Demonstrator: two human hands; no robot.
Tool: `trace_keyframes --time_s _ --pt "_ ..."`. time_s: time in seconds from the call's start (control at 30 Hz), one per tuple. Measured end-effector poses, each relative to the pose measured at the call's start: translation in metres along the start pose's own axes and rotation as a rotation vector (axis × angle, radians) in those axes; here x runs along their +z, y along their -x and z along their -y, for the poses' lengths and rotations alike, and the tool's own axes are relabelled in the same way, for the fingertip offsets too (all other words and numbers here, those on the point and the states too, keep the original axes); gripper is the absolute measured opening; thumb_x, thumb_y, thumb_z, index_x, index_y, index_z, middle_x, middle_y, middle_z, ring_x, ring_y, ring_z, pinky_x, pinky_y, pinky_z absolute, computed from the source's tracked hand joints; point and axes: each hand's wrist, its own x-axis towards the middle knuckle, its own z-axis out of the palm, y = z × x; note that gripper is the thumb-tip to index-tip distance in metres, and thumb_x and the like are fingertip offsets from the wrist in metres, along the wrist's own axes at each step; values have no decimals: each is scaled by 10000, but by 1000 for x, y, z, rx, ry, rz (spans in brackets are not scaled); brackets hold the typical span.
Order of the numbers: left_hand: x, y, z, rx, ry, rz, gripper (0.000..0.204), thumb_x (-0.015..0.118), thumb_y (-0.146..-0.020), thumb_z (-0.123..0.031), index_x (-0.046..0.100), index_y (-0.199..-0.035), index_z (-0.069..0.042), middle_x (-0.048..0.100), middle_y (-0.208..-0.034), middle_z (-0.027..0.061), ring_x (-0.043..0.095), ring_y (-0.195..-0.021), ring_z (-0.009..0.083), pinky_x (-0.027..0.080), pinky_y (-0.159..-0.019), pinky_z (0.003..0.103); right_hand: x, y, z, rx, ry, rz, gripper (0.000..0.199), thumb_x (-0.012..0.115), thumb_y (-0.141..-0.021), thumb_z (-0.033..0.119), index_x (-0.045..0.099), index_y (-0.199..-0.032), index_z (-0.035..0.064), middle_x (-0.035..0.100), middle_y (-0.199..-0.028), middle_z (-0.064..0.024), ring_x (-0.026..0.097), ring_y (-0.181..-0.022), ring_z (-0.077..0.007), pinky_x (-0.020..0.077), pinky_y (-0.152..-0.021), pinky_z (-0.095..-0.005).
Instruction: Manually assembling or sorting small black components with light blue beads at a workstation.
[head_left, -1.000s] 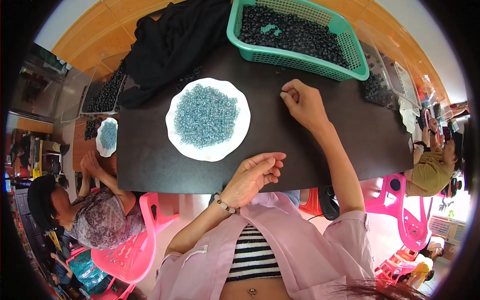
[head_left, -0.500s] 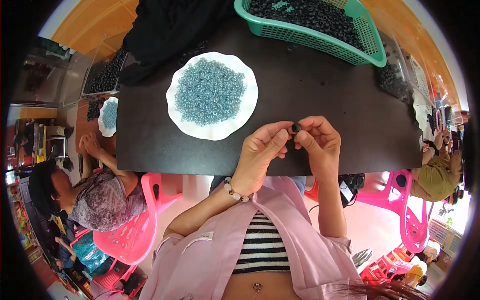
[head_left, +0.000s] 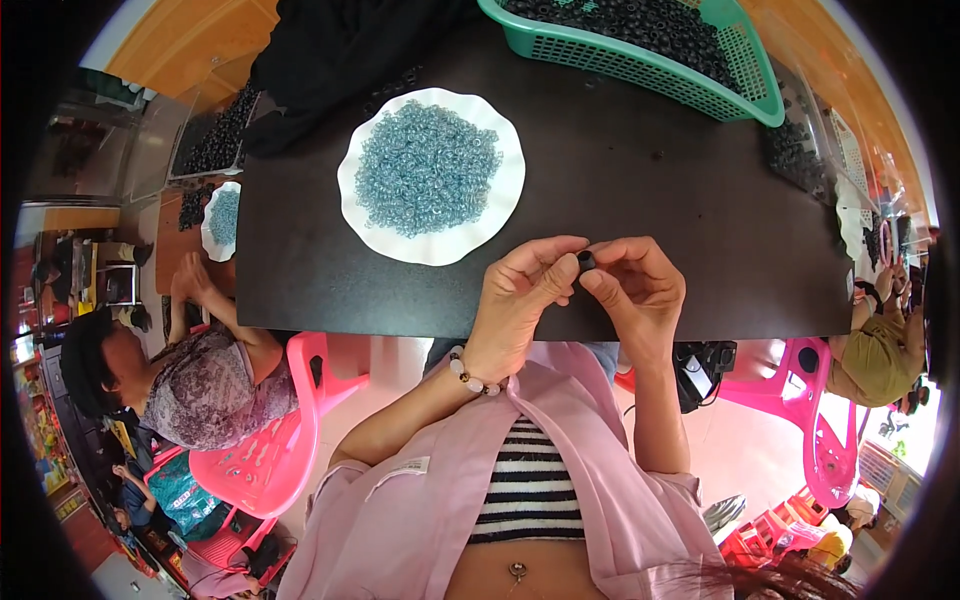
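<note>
My left hand [head_left: 527,292] and my right hand [head_left: 643,292] meet above the near edge of the dark table. Between their thumbs and fingertips is a small black ring-shaped part [head_left: 586,261], pinched from both sides. Whether a clear ring is also in the fingers is hidden. Just beyond my left hand stands a white wavy-rimmed plate [head_left: 507,205] heaped with small clear bluish rings [head_left: 428,168].
A green plastic basket [head_left: 640,72] full of black parts stands at the far right. Black cloth [head_left: 330,60] lies far left. People sit at both sides; a pink chair [head_left: 255,465] is at left. Transparent bins with black parts flank the table.
The black part has turned slightly between my fingertips, and my right fingers have shifted a little on it. The plate and basket appear slightly higher in the picture as the view tilts.
</note>
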Motion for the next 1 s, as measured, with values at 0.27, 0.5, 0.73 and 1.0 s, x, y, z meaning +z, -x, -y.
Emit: trace_keyframes --time_s 0.27,0.5,0.73,1.0 --pt "-2 3 1 -171 186 59 279 610 -924 -256 622 -1128 -66 609 -829 -50 537 -721 28 450 -654 190 2 0 -1 -142 98 12 247 709 -738 -76 671 -972 -7 649 -943 -83 573 -887 -120 498 -762 -234" --pt "-7 3 -8 -341 353 119 312 597 -925 -303 617 -1137 -74 604 -839 -51 544 -739 37 461 -678 215 5 1 -4 -171 64 15 239 717 -719 -77 681 -943 0 655 -972 -81 543 -990 -151 513 -796 -264" --pt "-17 1 -11 -414 369 180 320 599 -919 -327 625 -1136 -93 606 -844 -39 541 -744 58 455 -689 223 1 -3 3 -267 244 59 237 731 -690 -60 695 -912 16 692 -898 -68 558 -977 -182 517 -784 -265" --pt "-26 -1 -6 -465 424 266 175 628 -906 -267 628 -975 -106 606 -839 -27 539 -746 72 449 -687 234 -2 -10 15 -329 448 223 229 705 -706 -55 692 -928 1 702 -956 -101 569 -953 -202 513 -771 -288"
